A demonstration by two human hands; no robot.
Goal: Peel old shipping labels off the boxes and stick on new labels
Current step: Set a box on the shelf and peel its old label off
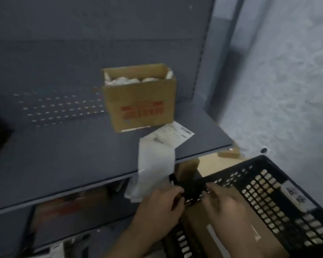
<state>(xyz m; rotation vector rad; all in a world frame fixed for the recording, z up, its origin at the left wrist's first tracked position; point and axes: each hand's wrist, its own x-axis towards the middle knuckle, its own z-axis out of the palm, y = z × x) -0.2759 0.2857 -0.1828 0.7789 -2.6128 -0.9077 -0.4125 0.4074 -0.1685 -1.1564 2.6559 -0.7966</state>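
Note:
A brown cardboard box (224, 233) with a white strip on top lies inside a black perforated crate (280, 198) at the lower right. My left hand (159, 205) curls round the crate's far-left corner from outside. My right hand (226, 201) is inside the crate above the box, with its fingers curled on the same wall. Motion blur hides the exact finger contact. A white strip of labels (155, 164) hangs over the shelf edge just above my left hand, and its printed end (172, 134) lies flat on the shelf.
An open cardboard box (140, 101) with red print and white contents stands on the grey metal shelf (63, 155). A lower shelf holds more boxes (69, 207). Cardboard pieces (228, 153) lie behind the crate. A pale wall (287, 90) closes the right side.

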